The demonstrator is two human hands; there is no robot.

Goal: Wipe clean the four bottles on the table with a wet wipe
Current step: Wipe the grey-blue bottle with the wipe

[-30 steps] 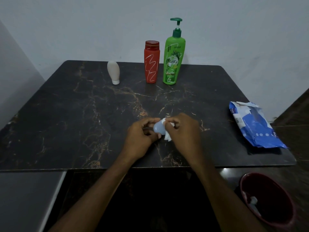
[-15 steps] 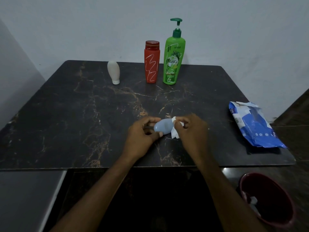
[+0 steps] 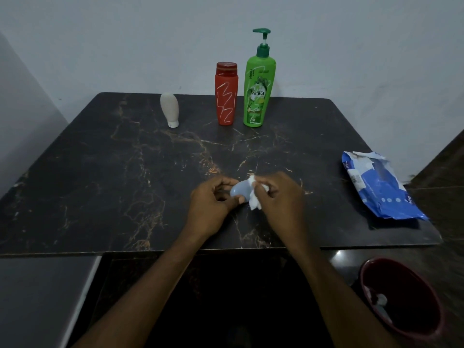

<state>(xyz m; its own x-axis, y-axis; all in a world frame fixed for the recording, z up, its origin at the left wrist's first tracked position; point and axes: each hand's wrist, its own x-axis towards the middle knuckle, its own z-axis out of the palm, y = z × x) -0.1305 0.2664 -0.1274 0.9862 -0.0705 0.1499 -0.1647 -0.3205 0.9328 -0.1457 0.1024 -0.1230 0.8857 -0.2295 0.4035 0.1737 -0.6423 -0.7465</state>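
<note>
A small pale blue bottle (image 3: 238, 190) lies sideways just above the dark marble table (image 3: 125, 187), near its front edge. My left hand (image 3: 213, 204) grips the bottle's left end. My right hand (image 3: 278, 197) presses a crumpled white wet wipe (image 3: 254, 197) against the bottle's right part. At the back of the table stand a white bottle (image 3: 170, 109) resting on its cap, a red bottle (image 3: 226, 93) and a tall green pump bottle (image 3: 258, 84).
A torn blue wet wipe pack (image 3: 381, 189) lies at the table's right edge. A dark red bin (image 3: 401, 300) with used wipes inside sits on the floor at the lower right. Grey walls close in behind and at the left.
My right hand slid the wipe to the right along the blue bottle, then back to the left. The left hand kept its grip and the other bottles stayed put.
</note>
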